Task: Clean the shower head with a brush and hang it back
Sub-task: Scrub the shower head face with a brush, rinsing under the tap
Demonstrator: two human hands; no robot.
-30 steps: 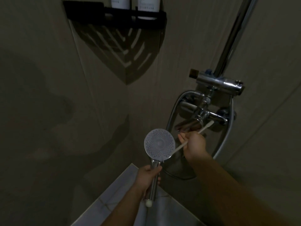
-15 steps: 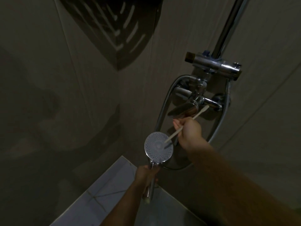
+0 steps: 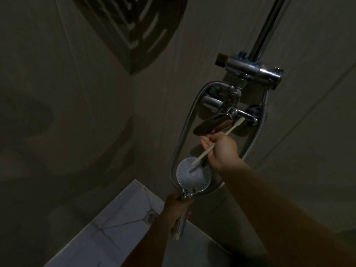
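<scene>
Fingers of the left hand (image 3: 178, 207) curl round the handle of the shower head (image 3: 193, 175), which sits just above that hand. Up and to the right, the right hand (image 3: 221, 149) grips a thin brush (image 3: 207, 152). Its tip touches the round face. Shiny taps (image 3: 240, 112) are above both hands.

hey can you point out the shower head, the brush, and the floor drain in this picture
shower head (image 3: 192, 177): head view, on the round nozzle face.
brush (image 3: 202, 156): head view, on the pale handle between the fist and the nozzle face.
floor drain (image 3: 151, 217): head view, on the metal grate in the light floor tile.
</scene>
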